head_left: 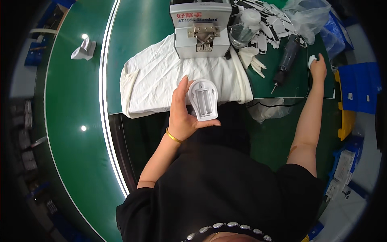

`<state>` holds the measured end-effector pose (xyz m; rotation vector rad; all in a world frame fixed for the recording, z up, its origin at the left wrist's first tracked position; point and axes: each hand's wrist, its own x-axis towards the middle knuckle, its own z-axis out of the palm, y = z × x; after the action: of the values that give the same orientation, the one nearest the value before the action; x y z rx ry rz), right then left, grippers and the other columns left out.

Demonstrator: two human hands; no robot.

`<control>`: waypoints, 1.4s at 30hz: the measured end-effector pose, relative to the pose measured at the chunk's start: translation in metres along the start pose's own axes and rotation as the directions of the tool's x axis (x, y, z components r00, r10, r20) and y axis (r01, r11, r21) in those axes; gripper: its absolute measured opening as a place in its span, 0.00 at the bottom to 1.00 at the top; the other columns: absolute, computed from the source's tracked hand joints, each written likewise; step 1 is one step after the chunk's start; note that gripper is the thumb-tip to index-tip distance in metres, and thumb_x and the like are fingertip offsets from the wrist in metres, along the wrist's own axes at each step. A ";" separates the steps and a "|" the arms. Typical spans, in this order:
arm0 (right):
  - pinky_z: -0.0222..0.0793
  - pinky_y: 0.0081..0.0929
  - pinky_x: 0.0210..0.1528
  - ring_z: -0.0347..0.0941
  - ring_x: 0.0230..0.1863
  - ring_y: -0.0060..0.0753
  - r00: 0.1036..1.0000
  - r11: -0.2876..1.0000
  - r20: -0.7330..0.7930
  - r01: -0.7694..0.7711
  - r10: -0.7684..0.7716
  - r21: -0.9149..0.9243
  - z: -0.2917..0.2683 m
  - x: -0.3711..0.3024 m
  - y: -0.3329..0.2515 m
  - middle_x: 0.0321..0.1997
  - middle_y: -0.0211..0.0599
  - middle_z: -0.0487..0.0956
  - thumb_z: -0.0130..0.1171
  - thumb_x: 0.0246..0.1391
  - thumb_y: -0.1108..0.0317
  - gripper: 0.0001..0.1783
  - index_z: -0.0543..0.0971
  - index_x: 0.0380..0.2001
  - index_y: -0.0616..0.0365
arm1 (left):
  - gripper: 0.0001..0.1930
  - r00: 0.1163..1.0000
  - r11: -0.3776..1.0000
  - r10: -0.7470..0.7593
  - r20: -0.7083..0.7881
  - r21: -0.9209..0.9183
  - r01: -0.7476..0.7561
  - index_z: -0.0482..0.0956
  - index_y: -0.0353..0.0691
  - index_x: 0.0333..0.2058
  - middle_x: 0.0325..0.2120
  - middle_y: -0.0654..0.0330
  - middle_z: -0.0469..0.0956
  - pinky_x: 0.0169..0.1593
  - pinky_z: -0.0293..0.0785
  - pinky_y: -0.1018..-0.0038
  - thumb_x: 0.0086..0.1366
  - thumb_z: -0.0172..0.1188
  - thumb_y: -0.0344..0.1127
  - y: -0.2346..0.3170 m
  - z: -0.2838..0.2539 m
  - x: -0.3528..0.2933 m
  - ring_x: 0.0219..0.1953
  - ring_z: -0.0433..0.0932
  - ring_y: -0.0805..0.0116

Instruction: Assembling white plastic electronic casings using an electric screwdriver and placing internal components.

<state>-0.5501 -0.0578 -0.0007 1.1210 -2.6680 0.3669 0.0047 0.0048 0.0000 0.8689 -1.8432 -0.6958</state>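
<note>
My left hand [182, 111] grips a white plastic housing [213, 105] by its edges, thumb below and fingers at its left side. The housing is rounded at the top and narrower at the bottom, and its open battery compartment faces up. A gold bangle circles the left wrist. My right arm stretches far out to the right. There my right hand [319, 69] is at the bench's right edge, with a small white thing [312, 61] at its fingers, too small to name. An electric screwdriver [287, 60] lies on the bench left of that hand.
A grey-white machine [202, 36] stands behind a white cloth [151, 76]. A clear bottle [242, 34], scattered white pieces [276, 26] and a plastic bag [308, 18] sit at the back right. Blue bins [356, 86] hang at right. Another white part [84, 49] rests on the green belt [76, 101].
</note>
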 end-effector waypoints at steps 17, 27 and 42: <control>0.63 0.15 0.37 0.71 0.35 0.12 0.517 0.280 0.264 -0.049 -0.815 0.959 -0.129 -0.281 -0.248 0.36 0.26 0.81 0.64 0.54 0.77 0.20 0.77 0.52 0.59 | 0.65 0.994 0.985 -0.107 -0.008 -0.135 0.105 0.48 0.37 0.68 0.58 0.45 0.70 0.57 0.73 0.62 0.33 0.84 0.36 -0.010 -0.008 -0.007 0.57 0.74 0.47; 0.64 0.17 0.39 0.67 0.34 0.17 0.581 0.283 0.175 0.101 -0.795 0.954 -0.112 -0.289 -0.240 0.31 0.24 0.73 0.66 0.53 0.76 0.19 0.81 0.49 0.56 | 0.65 0.984 0.972 -0.177 0.006 -0.153 0.176 0.51 0.38 0.68 0.60 0.50 0.69 0.58 0.71 0.62 0.31 0.83 0.35 -0.009 -0.006 -0.008 0.58 0.72 0.50; 0.67 0.23 0.51 0.71 0.47 0.25 0.566 0.293 0.092 0.275 -0.819 0.916 -0.097 -0.292 -0.241 0.53 0.36 0.74 0.65 0.56 0.71 0.30 0.72 0.62 0.55 | 0.64 0.984 0.971 -0.178 0.032 -0.159 0.180 0.52 0.39 0.68 0.60 0.51 0.69 0.61 0.68 0.61 0.32 0.83 0.36 -0.012 -0.006 -0.011 0.60 0.69 0.49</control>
<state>-0.1664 0.0040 0.0382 2.8112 -2.0537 1.4681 0.0164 0.0063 -0.0127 0.9315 -1.7103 -0.9550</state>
